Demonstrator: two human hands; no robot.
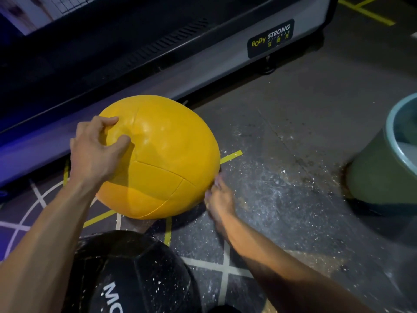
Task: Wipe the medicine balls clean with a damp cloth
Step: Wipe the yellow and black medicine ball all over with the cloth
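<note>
A large yellow medicine ball rests on the dark gym floor in the middle of the view. My left hand presses on its upper left side, fingers dug into the soft cover. Against the ball's lower right edge, near the floor, sits my right hand; its fingers are partly hidden under the ball. No cloth shows in either hand. A black medicine ball with white lettering and white specks lies close to me at the bottom.
A green bucket with a pale blue rim stands at the right edge. A long grey and black machine base with a "Body Strong" label runs behind the yellow ball. The floor has yellow and white lines.
</note>
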